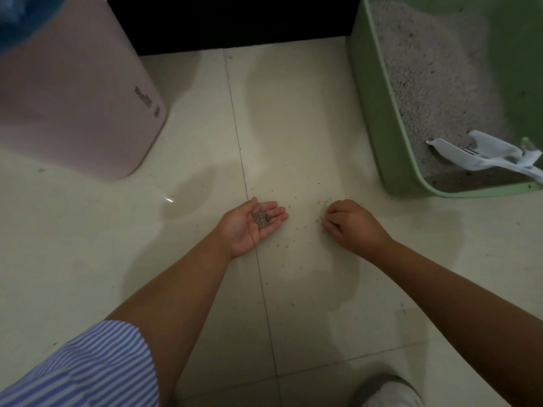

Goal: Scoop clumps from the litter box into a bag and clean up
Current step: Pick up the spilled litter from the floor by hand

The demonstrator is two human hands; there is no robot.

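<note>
While the litter box sits off at the right edge, both hands are down on the floor mid-frame, so here's the rundown:

Left hand: left hand is palm up just left of center, fingers straight and relaxed, with a small pile of litter grains sitting on the palm and fingers.

Right hand: right hand is knuckles up just right of center, fingers curled with the tips down at the floor among the loose bits (whether it's actually pinching any I can't tell).

Spilled litter: scattered grains dot the tile between and around the two hands.

Litter box: green litter box takes up the upper right of the frame, holding pale grey litter.

Scoop: white scoop lies inside the box near its lower corner, handle running off the right edge.

Bin: pink bin stands in the upper left, with something blue at its top (too blurry to say what).

Floor: cream tile floor with a grout line running top to bottom, passing under the left hand.

Other bits: striped sleeve lower left, and a pale shoe at the bottom edge.
</note>
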